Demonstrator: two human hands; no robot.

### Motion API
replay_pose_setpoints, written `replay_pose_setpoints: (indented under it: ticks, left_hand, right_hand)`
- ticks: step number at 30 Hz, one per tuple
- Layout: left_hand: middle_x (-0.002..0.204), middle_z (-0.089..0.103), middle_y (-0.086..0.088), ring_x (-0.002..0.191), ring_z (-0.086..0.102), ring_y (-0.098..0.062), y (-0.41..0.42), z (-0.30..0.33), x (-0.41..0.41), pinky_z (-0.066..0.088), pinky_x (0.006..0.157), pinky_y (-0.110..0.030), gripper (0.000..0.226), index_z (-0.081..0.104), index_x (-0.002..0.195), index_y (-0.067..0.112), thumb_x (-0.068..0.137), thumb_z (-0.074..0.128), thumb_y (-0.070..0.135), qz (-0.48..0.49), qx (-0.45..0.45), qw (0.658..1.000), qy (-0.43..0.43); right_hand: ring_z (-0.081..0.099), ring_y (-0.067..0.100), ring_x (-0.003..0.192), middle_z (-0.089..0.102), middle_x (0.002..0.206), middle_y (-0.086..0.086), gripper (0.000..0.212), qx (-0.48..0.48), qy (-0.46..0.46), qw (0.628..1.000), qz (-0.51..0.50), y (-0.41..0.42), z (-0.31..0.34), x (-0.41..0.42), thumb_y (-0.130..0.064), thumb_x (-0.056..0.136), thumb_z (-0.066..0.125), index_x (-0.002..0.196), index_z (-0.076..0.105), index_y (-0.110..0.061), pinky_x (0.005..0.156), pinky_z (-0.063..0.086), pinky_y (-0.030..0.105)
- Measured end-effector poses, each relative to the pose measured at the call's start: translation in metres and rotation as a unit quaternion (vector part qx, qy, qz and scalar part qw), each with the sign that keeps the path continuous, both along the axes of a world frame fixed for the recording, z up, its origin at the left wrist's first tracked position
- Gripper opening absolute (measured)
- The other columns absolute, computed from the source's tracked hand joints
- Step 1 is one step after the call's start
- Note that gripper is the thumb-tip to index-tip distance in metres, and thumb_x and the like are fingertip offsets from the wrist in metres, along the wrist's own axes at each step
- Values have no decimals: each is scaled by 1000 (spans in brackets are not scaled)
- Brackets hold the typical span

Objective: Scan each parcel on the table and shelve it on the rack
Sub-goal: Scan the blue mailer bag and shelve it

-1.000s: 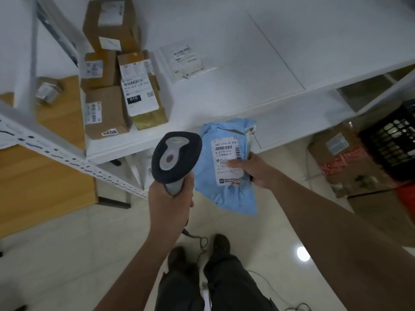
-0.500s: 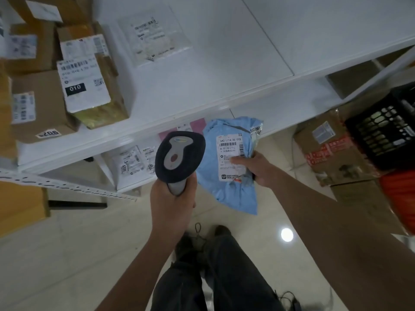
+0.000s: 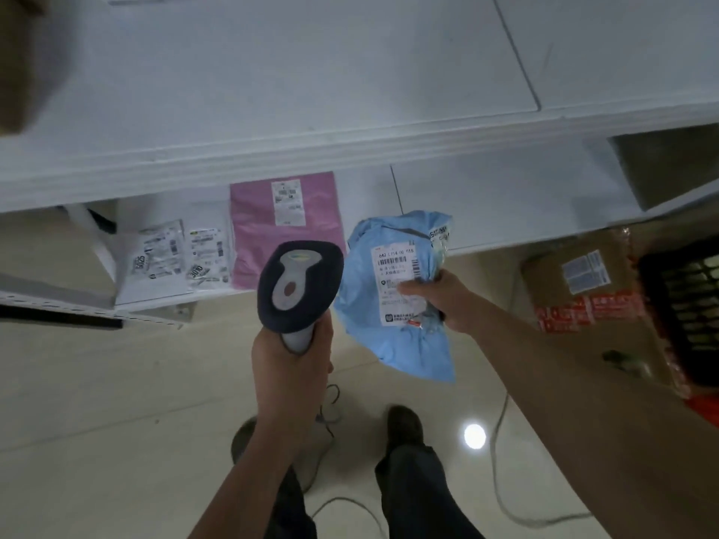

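My left hand grips the handle of a dark handheld scanner, its head pointing up toward the rack. My right hand pinches a light-blue soft parcel by its right edge, thumb on the white barcode label. The parcel hangs just right of the scanner, in front of the lower shelf of the white rack. The upper shelf spans the top of the view.
A pink mailer and two white bagged parcels lie on the lower shelf at left. A brown carton and a black crate stand on the floor at right. Cables trail by my feet.
My view has dropped from the upper shelf's boxes to the lower shelf. Both hands keep their grip, and scanner and blue parcel sit closer to the lower shelf.
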State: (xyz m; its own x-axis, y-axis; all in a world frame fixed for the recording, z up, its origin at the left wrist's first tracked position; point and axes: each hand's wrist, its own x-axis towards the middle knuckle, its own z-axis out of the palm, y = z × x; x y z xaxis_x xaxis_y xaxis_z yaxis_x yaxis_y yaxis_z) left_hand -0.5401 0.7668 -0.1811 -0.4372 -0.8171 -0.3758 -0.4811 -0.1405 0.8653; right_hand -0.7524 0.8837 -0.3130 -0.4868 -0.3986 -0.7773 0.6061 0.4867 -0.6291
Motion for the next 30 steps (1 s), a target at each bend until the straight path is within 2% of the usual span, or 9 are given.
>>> replay_pose_setpoints:
  ticks: [9, 15, 16, 18, 20, 21, 24, 27, 30]
  left_hand:
    - [53, 58, -15, 37, 50, -6, -8, -138, -45, 39, 39, -13, 35, 58, 69, -9, 92, 64, 16, 31, -12, 999, 17]
    - [55, 57, -17, 38, 49, -7, -28, -194, -68, 39, 39, -13, 33, 58, 69, -10, 92, 64, 13, 45, -24, 998, 35]
    - [56, 58, -18, 39, 50, -9, -31, -200, -71, 39, 39, -13, 32, 58, 69, -9, 92, 64, 12, 47, -27, 998, 41]
    - [58, 58, -21, 41, 51, -11, -36, -210, -75, 39, 39, -14, 30, 59, 71, -8, 92, 64, 13, 49, -33, 997, 46]
    - [58, 58, -20, 42, 52, -10, -38, -215, -77, 39, 39, -14, 31, 59, 73, -8, 92, 64, 16, 49, -38, 997, 46]
    - [58, 58, -20, 41, 52, -10, -38, -216, -77, 39, 39, -14, 32, 59, 73, -8, 92, 64, 17, 50, -39, 997, 45]
    - [62, 59, -27, 41, 51, -10, -37, -215, -75, 40, 40, -13, 33, 58, 71, -8, 93, 64, 16, 49, -38, 997, 40]
    - [63, 58, -31, 42, 49, -13, -33, -211, -72, 39, 39, -13, 34, 57, 68, -8, 93, 64, 15, 46, -33, 998, 38]
    - [63, 59, -29, 42, 49, -11, -34, -210, -66, 39, 39, -12, 31, 59, 71, -9, 93, 63, 13, 50, -26, 998, 33]
  right_hand:
    - [71, 31, 96, 72, 109, 15, 39, -42, 40, 998, 16, -50, -114, -75, -5, 79, 76, 116, 66, -1, 89, 56, 49]
    - [71, 28, 96, 69, 116, 16, 35, -53, 73, 995, 40, -95, -157, -101, -5, 83, 73, 116, 64, -5, 84, 58, 43]
    - [69, 27, 100, 66, 122, 14, 42, -43, 99, 994, 32, -102, -163, -103, -6, 83, 74, 122, 59, -5, 87, 57, 43]
    - [56, 28, 119, 51, 134, 9, 76, 45, 195, 980, 20, -112, -177, -102, -21, 83, 76, 144, 32, -11, 100, 48, 44]
    - [36, 33, 132, 33, 144, 14, 91, 185, 331, 924, 49, -111, -184, -90, -37, 85, 71, 152, 12, -19, 106, 38, 46]
    - [32, 35, 133, 31, 144, 16, 86, 204, 407, 888, 60, -107, -189, -79, -40, 87, 67, 152, 15, -18, 105, 36, 49]
    - [37, 34, 126, 39, 139, 14, 65, 115, 604, 772, 160, -89, -202, -44, -44, 88, 58, 143, 38, -18, 99, 38, 49]
    - [35, 30, 131, 38, 141, 7, 56, 84, 665, 664, 330, -72, -220, -27, -58, 87, 49, 136, 47, -30, 104, 34, 50]
    - [30, 33, 136, 35, 146, 2, 50, 124, 659, 634, 385, -78, -223, -31, -46, 89, 53, 137, 46, -33, 102, 34, 61]
